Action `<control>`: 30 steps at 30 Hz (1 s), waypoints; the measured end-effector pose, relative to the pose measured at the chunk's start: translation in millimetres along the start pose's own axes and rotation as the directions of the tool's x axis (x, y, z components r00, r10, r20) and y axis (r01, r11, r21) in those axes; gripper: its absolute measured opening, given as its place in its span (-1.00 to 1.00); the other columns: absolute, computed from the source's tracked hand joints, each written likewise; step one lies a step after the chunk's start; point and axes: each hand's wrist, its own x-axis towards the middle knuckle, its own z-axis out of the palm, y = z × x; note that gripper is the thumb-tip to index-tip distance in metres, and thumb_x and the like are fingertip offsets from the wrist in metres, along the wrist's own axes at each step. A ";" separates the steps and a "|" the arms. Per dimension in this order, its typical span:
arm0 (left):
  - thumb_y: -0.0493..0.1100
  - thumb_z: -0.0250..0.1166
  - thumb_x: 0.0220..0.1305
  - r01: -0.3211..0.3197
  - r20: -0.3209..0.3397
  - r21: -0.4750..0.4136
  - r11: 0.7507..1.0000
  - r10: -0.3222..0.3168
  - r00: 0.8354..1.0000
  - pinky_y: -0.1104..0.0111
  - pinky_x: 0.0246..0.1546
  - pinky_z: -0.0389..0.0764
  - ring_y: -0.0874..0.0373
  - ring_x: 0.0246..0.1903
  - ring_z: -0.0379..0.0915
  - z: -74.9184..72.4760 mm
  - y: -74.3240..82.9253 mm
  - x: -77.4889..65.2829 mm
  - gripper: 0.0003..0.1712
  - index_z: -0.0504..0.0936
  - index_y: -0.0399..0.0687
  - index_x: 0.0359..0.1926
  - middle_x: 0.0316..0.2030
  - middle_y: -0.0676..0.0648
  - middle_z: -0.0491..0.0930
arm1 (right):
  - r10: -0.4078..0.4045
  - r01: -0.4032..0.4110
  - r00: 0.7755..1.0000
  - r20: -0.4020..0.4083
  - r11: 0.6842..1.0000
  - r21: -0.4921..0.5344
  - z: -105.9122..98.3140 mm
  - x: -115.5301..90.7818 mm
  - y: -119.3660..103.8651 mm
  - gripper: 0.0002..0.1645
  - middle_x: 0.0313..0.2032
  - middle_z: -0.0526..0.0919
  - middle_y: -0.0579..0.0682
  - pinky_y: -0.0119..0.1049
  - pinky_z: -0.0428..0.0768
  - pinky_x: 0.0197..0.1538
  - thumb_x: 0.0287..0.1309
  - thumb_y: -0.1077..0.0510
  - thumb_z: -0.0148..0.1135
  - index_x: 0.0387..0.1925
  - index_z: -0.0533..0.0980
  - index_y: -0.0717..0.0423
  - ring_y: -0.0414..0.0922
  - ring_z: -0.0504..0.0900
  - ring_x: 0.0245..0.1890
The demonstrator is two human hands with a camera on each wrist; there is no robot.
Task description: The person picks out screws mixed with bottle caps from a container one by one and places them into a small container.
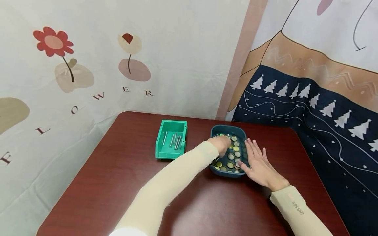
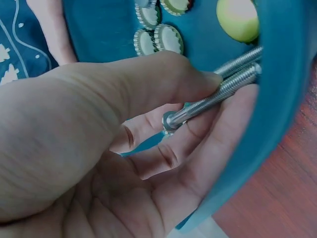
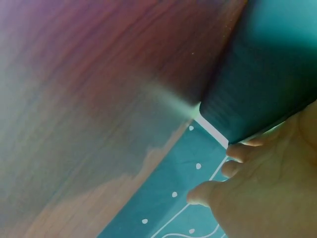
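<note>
My left hand reaches into a dark blue plastic bin. In the left wrist view its thumb and fingers pinch a threaded metal bolt, close to the bin's wall. Alongside it, partly behind the thumb, lies a second bolt. Around the hand, several bottle caps are spread over the bin floor, some silver and some yellow. My right hand rests against the bin's right side with fingers extended, its thumb over the near right rim.
Left of the blue bin stands a green open-front bin with several metal bolts inside. Both bins are on a dark red wooden table. Printed cloths hang behind and to the right of the table.
</note>
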 end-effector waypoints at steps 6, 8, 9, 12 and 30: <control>-0.11 0.43 0.66 -0.018 -0.061 -0.197 0.980 0.006 0.998 0.30 -0.10 0.76 0.16 0.04 0.66 -17.7 -0.2 -66.6 -0.50 0.64 0.05 0.51 0.57 -0.11 0.59 | -0.006 0.006 1.000 -0.015 1.000 -0.014 0.5 -1.6 -0.3 0.20 0.90 -0.10 0.36 0.77 -0.12 0.73 0.74 -0.29 0.19 0.90 -0.13 0.30 0.47 -0.17 0.90; -0.17 0.38 0.70 -0.060 -0.076 -0.261 0.963 0.041 0.996 0.36 -0.31 0.76 0.17 -0.23 0.71 -21.3 -3.8 -84.9 -0.49 0.61 0.00 0.55 0.59 -0.18 0.56 | -0.007 0.006 1.000 -0.018 1.000 -0.013 1.4 -2.3 0.8 0.20 0.90 -0.10 0.37 0.78 -0.12 0.72 0.74 -0.28 0.20 0.90 -0.12 0.30 0.48 -0.18 0.90; -0.18 0.38 0.70 -0.071 -0.088 -0.293 0.954 0.047 0.995 0.38 -0.41 0.73 0.17 -0.38 0.68 -21.4 -4.9 -90.1 -0.54 0.64 -0.02 0.51 0.55 -0.20 0.58 | -0.007 0.007 1.000 -0.019 1.000 -0.010 1.7 -2.5 0.9 0.20 0.90 -0.10 0.37 0.79 -0.13 0.72 0.74 -0.27 0.20 0.90 -0.12 0.30 0.48 -0.18 0.90; -0.20 0.39 0.71 -0.110 -0.129 -0.349 0.931 0.068 0.989 0.40 -0.51 0.65 0.19 -0.55 0.62 -20.2 -8.8 -101.8 -0.64 0.67 -0.10 0.40 0.38 -0.21 0.70 | -0.003 0.003 1.000 -0.019 1.000 -0.006 2.4 -2.9 1.9 0.20 0.90 -0.10 0.38 0.79 -0.13 0.72 0.74 -0.26 0.20 0.90 -0.13 0.30 0.48 -0.19 0.90; -0.19 0.44 0.68 -0.247 -0.349 -0.378 0.892 0.110 0.931 0.16 0.38 0.80 0.00 0.47 0.65 -4.0 -24.7 -125.2 -0.49 0.71 -0.18 0.53 0.52 -0.18 0.70 | 0.022 -0.022 1.000 0.003 1.000 0.001 -0.2 -1.1 -4.5 0.20 0.91 -0.16 0.37 0.78 -0.18 0.73 0.75 -0.28 0.18 0.91 -0.16 0.28 0.47 -0.23 0.90</control>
